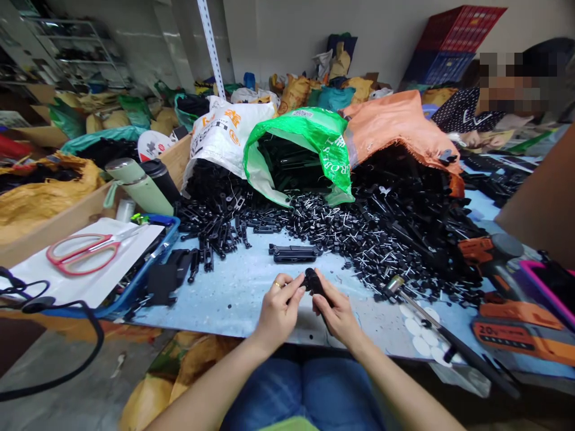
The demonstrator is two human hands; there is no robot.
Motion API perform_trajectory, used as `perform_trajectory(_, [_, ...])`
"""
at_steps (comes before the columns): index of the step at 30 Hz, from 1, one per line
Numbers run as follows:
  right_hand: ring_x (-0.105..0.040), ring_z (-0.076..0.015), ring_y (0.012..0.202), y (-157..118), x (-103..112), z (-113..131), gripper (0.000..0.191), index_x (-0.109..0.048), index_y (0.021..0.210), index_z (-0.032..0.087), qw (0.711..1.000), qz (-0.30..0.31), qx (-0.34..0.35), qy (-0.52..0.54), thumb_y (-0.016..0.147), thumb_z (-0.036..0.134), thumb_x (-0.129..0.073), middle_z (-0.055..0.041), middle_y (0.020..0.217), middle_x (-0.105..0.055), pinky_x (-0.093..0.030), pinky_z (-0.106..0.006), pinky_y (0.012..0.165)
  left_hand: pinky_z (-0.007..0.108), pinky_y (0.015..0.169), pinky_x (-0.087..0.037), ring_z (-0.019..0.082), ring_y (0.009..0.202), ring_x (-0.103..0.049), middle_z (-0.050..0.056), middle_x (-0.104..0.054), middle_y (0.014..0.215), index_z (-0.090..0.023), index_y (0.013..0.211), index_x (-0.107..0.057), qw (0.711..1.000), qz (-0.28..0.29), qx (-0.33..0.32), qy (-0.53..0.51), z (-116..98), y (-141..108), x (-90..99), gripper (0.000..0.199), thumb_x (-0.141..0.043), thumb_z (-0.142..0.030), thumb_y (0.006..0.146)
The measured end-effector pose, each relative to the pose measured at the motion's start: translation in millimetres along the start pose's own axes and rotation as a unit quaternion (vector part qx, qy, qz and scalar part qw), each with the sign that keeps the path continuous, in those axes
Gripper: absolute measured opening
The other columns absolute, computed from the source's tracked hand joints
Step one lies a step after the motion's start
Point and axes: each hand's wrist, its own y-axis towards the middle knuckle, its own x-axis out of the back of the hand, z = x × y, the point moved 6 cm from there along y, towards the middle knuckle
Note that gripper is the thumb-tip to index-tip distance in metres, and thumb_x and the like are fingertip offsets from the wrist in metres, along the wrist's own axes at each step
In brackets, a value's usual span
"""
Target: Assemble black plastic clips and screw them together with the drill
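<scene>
Stuffed sacks line the foot of a pale wall in the head view, with red and blue crates stacked at the right. Nearer, a light-blue bench carries three open bags side by side: a white sack, a green sack and an orange sack, with dark parts showing at their mouths. Before them spreads a heap of black-headed metal pins, and a long black piece lies on its own on the bare stretch. Just this side of it, both hands come together on a small black part at the bench's near edge. The right hand is clamped around it, thumb on top; the left hand (a ring on one finger) has its fingertips drawn together at the part's left side, though I cannot tell whether they grip the part itself. To the left, red-handled scissors rest on a white sheet over a blue tray, with a green flask behind. To the right lie a long-handled tool and an orange-and-black power tool; beyond them sits another person in a dotted sleeve.
</scene>
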Motion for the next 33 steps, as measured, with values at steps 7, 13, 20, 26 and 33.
perform_trajectory(7, [-0.055, -0.0183, 0.097, 5.0, 21.4, 16.4, 0.048, -0.036, 0.137, 0.025, 0.994, 0.061, 0.033, -0.087, 0.091, 0.032, -0.044, -0.0096, 0.116, -0.055, -0.047, -0.034, 0.085, 0.031, 0.080, -0.046, 0.016, 0.089, -0.054, 0.008, -0.058, 0.098, -0.024, 0.130, -0.045, 0.986, 0.152, -0.057, -0.044, 7.4, 4.8, 1.8, 0.039, -0.040, -0.022, 0.091])
perform_trajectory(13, [-0.059, -0.0146, 0.079, 12.5, 22.2, 31.1, 0.050, -0.037, 0.137, 0.025, 0.989, 0.119, -0.059, -0.069, 0.089, 0.038, -0.047, -0.0077, 0.109, -0.058, -0.051, -0.030, 0.074, 0.032, 0.078, -0.047, 0.017, 0.089, -0.056, 0.009, -0.061, 0.098, -0.021, 0.129, -0.046, 0.989, 0.118, -0.078, -0.043, 3.8, 2.9, 1.9, 0.040, -0.043, -0.019, 0.090])
perform_trajectory(20, [-0.050, -0.0095, 0.058, 11.6, 7.7, 43.3, 0.048, -0.030, 0.140, 0.025, 1.000, -0.009, -0.013, -0.018, 0.093, 0.032, -0.038, -0.0043, 0.090, -0.058, -0.048, -0.025, 0.059, 0.027, 0.070, -0.048, 0.015, 0.079, -0.059, 0.007, -0.064, 0.089, -0.019, 0.119, -0.057, 0.994, -0.052, -0.059, -0.075, -16.4, 2.4, 11.0, 0.033, -0.047, -0.015, 0.087])
perform_trajectory(26, [-0.054, -0.0134, 0.066, 2.4, -11.3, 43.7, 0.052, -0.026, 0.141, 0.023, 0.999, -0.041, 0.027, -0.016, 0.092, 0.029, -0.040, -0.0085, 0.100, -0.058, -0.050, -0.028, 0.064, 0.026, 0.070, -0.048, 0.015, 0.082, -0.058, 0.008, -0.063, 0.093, -0.019, 0.122, -0.054, 0.990, -0.109, -0.064, -0.063, -29.8, -2.9, 9.2, 0.036, -0.046, -0.014, 0.087])
perform_trajectory(33, [-0.059, -0.0177, 0.079, 2.1, -9.3, 54.5, 0.054, -0.022, 0.143, 0.026, 0.994, -0.071, 0.065, -0.058, 0.091, 0.029, -0.040, -0.0105, 0.113, -0.056, -0.051, -0.032, 0.069, 0.026, 0.066, -0.049, 0.014, 0.077, -0.058, 0.007, -0.063, 0.089, -0.018, 0.118, -0.057, 0.988, -0.034, -0.118, -0.093, -30.8, 12.9, 20.5, 0.032, -0.045, -0.016, 0.088])
